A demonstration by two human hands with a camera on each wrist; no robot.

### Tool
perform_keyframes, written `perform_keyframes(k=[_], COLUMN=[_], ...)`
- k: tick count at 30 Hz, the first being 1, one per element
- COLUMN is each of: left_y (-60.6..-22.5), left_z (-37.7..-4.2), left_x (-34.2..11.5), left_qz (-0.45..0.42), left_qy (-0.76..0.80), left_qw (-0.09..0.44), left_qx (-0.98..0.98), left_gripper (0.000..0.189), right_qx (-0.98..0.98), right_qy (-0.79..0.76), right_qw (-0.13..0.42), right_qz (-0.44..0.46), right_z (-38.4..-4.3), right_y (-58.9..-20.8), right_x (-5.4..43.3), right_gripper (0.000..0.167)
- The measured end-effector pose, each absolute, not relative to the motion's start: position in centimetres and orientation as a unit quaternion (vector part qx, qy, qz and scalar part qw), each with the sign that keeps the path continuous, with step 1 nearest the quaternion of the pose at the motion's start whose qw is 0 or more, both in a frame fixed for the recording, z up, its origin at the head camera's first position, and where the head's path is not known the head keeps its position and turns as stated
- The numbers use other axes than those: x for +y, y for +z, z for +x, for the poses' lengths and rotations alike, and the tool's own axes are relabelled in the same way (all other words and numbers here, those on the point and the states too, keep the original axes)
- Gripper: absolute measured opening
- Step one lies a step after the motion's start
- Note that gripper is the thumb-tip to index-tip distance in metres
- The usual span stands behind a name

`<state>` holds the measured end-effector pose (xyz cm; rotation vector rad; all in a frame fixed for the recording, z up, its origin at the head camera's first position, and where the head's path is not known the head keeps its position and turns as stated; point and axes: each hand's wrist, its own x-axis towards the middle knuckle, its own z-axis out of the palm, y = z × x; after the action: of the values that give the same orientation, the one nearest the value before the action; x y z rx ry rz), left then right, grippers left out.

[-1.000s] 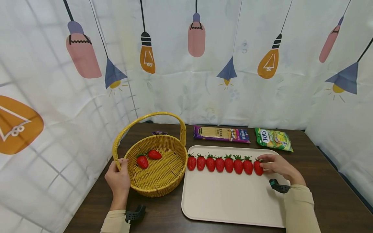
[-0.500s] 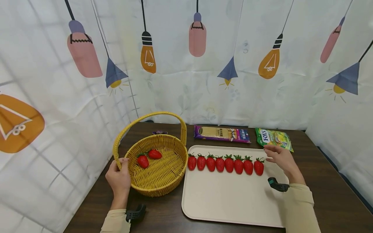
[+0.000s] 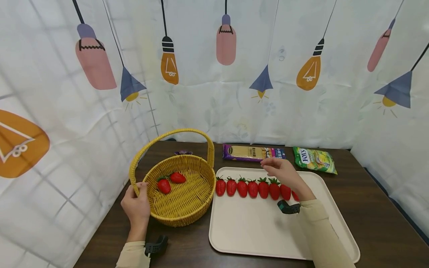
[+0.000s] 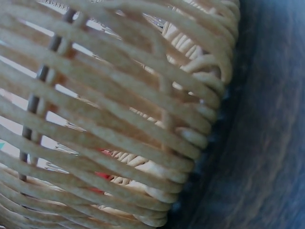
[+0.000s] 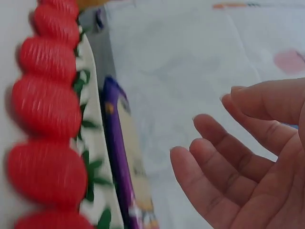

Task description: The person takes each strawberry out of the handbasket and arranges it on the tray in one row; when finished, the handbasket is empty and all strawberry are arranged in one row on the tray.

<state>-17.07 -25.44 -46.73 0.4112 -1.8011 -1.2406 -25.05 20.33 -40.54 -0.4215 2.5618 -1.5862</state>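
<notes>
My left hand (image 3: pixel 135 204) grips the left foot of the arched handle (image 3: pixel 134 167) on a yellow wicker basket (image 3: pixel 174 221). Two strawberries (image 3: pixel 177 177) lie inside it, towards the left. In the left wrist view the basket's woven side (image 4: pixel 105 114) fills most of the frame. My right hand (image 3: pixel 285 175) hovers over the far side of a cream tray (image 3: pixel 254 230), with nothing in its loosely bent fingers. Several strawberries (image 3: pixel 253 189) stand in a row along the tray's far edge, leaves pointing away. The hand and wrist partly hide the rightmost ones. In the right wrist view the row (image 5: pixel 45 107) runs beside the hand.
Behind the tray lies a purple noodle packet (image 3: pixel 248 152), partly covered by the right hand. A green FOX'S bag (image 3: pixel 315 160) is at its right. A small purple wrapper (image 3: pixel 183 152) sits behind the basket. A patterned curtain (image 3: pixel 201 104) closes off the table's back.
My right hand let go of the rightmost strawberry, leaving it in the row, then lifted and moved left above the tray. The left hand and basket have stayed in place.
</notes>
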Motion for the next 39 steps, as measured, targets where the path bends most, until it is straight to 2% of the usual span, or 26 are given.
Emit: perform_keyframes(k=[12, 17, 19, 25, 31, 34, 39], left_y=[-46.6, -46.6, -46.6, -46.7, -46.6, -46.5, -46.6], left_z=[-17.2, -17.3, -17.3, -17.3, -17.2, -17.2, -17.0], left_x=[-25.6, -25.6, -25.5, -25.4, -25.5, -25.5, -25.5], left_qz=[0.169, 0.171, 0.171, 0.165, 0.155, 0.153, 0.156], left_qy=[-0.512, -0.510, -0.508, -0.506, -0.501, -0.501, -0.504], left_qw=[0.447, 0.445, 0.443, 0.442, 0.443, 0.442, 0.435], left_qx=[-0.714, -0.716, -0.718, -0.722, -0.727, -0.728, -0.730], left_gripper=[0.021, 0.024, 0.023, 0.015, 0.017, 0.017, 0.018], right_qx=[0.810, 0.767, 0.761, 0.782, 0.805, 0.808, 0.782], right_qy=[-0.479, -0.520, -0.530, -0.515, -0.470, -0.458, -0.484], right_qw=[0.170, 0.231, 0.227, 0.151, 0.146, 0.165, 0.250], right_qz=[-0.293, -0.297, -0.298, -0.316, -0.332, -0.332, -0.304], right_z=[-26.9, -27.3, -27.4, -27.4, -27.5, -27.7, -28.3], right_y=[-36.9, -37.7, -38.3, -39.2, -38.8, -38.8, -38.9], right_x=[9.4, 5.6, 4.2, 0.6, -1.8, -2.8, -4.1], right_gripper=[0.025, 0.025, 0.026, 0.022, 0.020, 0.021, 0.026])
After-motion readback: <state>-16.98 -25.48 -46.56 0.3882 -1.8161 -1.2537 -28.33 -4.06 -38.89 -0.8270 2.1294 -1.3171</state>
